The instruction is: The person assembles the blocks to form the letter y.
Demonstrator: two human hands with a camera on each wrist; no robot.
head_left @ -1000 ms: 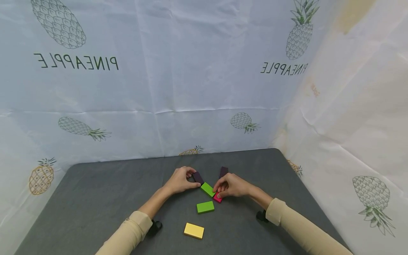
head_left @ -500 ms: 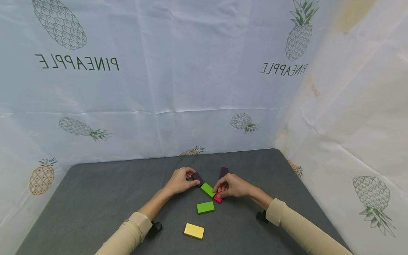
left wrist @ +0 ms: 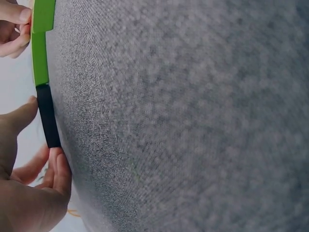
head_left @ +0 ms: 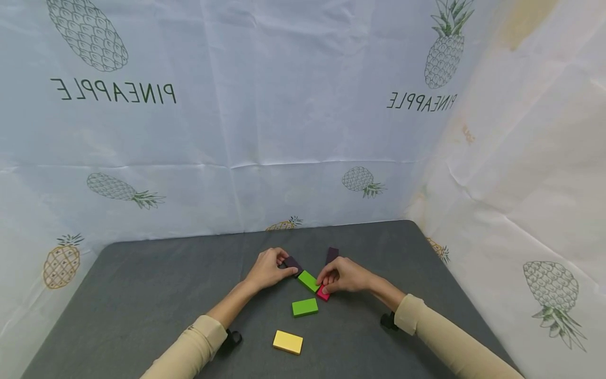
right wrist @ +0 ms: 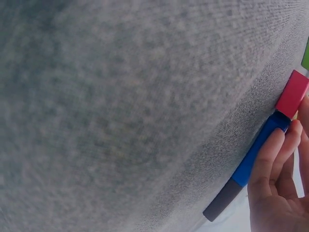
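My left hand [head_left: 270,268] pinches a dark rectangular block [left wrist: 48,116] with the thumb on one side and fingertips at its end. A green block [head_left: 309,281] lies end to end with it. At that block's other end sits a red block [right wrist: 292,94], where my right hand [head_left: 347,275] has its thumb and curled fingers. Fingertips of that hand also touch a blue block [right wrist: 258,154], which the hand hides in the head view. Beyond the blue one, a second dark block [head_left: 332,255] continues the row. Together they make a V shape.
A loose green block [head_left: 305,307] lies nearer the person, with a yellow block [head_left: 288,342] closer still. Grey cloth covers the table [head_left: 156,295]. White pineapple-print sheets [head_left: 284,116] hang behind it and at the sides.
The dark block in my left hand has turned slightly, its far end shifting left toward the fingers. The left thumb has moved a little away from the person. The right hand stays in place.
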